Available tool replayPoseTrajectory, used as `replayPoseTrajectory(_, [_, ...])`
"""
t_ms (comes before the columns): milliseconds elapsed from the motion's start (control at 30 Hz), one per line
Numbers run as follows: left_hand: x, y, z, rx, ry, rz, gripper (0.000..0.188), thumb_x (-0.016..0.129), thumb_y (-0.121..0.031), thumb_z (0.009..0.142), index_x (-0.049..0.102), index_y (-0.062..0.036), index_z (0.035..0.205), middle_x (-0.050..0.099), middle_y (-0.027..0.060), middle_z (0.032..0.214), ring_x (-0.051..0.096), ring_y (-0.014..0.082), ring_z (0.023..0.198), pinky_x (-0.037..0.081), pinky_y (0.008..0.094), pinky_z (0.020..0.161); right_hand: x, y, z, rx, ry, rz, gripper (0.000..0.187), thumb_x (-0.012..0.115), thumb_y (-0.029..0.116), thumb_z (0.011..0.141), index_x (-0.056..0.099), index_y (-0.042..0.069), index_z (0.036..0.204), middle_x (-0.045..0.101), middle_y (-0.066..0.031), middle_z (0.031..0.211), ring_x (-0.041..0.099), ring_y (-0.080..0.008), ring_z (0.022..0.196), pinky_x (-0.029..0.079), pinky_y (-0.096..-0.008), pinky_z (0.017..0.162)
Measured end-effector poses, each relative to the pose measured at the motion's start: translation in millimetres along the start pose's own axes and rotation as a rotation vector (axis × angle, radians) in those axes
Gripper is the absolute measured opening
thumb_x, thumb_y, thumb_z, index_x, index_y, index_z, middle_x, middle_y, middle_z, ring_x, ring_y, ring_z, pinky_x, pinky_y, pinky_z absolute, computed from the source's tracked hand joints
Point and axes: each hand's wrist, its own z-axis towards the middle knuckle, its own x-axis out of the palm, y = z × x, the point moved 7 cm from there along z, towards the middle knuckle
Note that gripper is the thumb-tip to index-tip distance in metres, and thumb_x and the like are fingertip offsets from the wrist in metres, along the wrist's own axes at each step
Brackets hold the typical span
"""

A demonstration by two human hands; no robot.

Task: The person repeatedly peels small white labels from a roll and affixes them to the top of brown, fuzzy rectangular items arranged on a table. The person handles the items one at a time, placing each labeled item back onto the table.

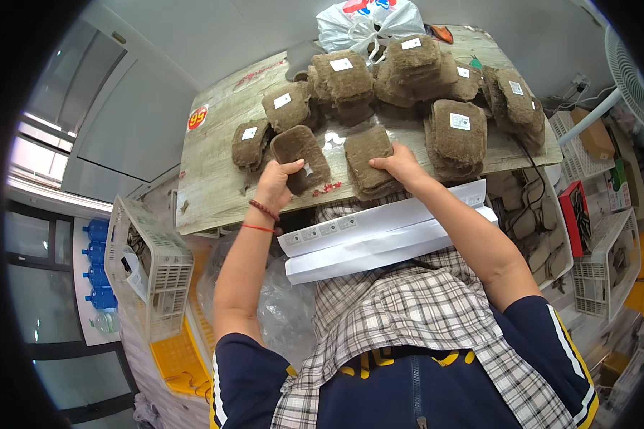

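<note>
My left hand (274, 184) grips a brown fuzzy pad (298, 148) by its lower edge, with the thumb on top beside a small white label near its corner. The pad is rectangular with rounded corners. My right hand (402, 166) holds another brown pad (367, 154) by its right side, thumb on top; more layers show beneath it, and whether the fingers reach under those too is hidden. Across my lap, below both hands, lies a folded white sheet of labels (390, 239), with a row of printed labels on its left part.
Labelled stacks of brown pads (340, 79) stand along the back and right of the wooden table (218, 161). A white plastic bag (368, 25) sits behind them. Plastic crates (161, 268) flank me; a tray of pads (533, 214) is at right, near a white fan (633, 79).
</note>
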Motion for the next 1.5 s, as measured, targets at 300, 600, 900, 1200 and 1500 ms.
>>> replayPoseTrajectory(300, [97, -53, -1, 0.362, 0.356, 1.331, 0.032, 0.077, -0.013, 0.072, 0.069, -0.0026, 0.101, 0.068, 0.0176, 0.082, 0.067, 0.0249, 0.08, 0.053, 0.0367, 0.073, 29, 131, -57, -0.702, -0.045, -0.564, 0.043, 0.075, 0.03, 0.084, 0.063, 0.006, 0.117, 0.067, -0.0106, 0.099, 0.064, -0.029, 0.091, 0.051, -0.0368, 0.083])
replayPoseTrajectory(600, [23, -5, 7, -0.055, -0.084, 0.463, 0.033, 0.066, -0.028, 0.094, 0.063, 0.0017, 0.11, 0.07, 0.0127, 0.099, 0.069, 0.017, 0.083, 0.056, 0.0306, 0.067, -29, 49, -44, -0.26, -0.311, 0.51, 0.016, 0.072, 0.01, 0.089, 0.062, 0.002, 0.097, 0.067, -0.0022, 0.087, 0.063, -0.0081, 0.079, 0.051, -0.0264, 0.062])
replayPoseTrajectory(900, [79, 43, 32, 0.072, -0.161, 0.399, 0.034, 0.069, -0.016, 0.089, 0.054, 0.0033, 0.113, 0.067, 0.0108, 0.082, 0.063, 0.0169, 0.054, 0.047, 0.0274, 0.046, -8, 38, -64, -0.129, -0.309, -0.194, 0.054, 0.075, 0.026, 0.084, 0.053, 0.0, 0.126, 0.067, -0.0172, 0.105, 0.069, -0.0326, 0.086, 0.057, -0.0406, 0.076])
replayPoseTrajectory(1200, [47, 23, -88, 0.775, -0.109, 1.248, 0.012, 0.068, -0.013, 0.084, 0.069, -0.0039, 0.092, 0.068, 0.0083, 0.084, 0.063, 0.0237, 0.08, 0.047, 0.0367, 0.076, 21, 56, -128, -0.814, -0.127, -0.611, 0.025, 0.076, 0.015, 0.079, 0.071, 0.01, 0.102, 0.061, -0.0068, 0.096, 0.059, -0.026, 0.094, 0.049, -0.0386, 0.077])
replayPoseTrajectory(1500, [41, 51, -110, 0.634, -0.136, 0.978, 0.014, 0.069, -0.002, 0.084, 0.075, -0.0023, 0.096, 0.065, 0.0061, 0.081, 0.063, 0.0151, 0.073, 0.047, 0.0268, 0.062, 53, 49, -142, -0.998, -0.098, -0.633, 0.021, 0.077, 0.011, 0.075, 0.073, 0.012, 0.096, 0.063, -0.0016, 0.086, 0.059, -0.0216, 0.082, 0.047, -0.0338, 0.075])
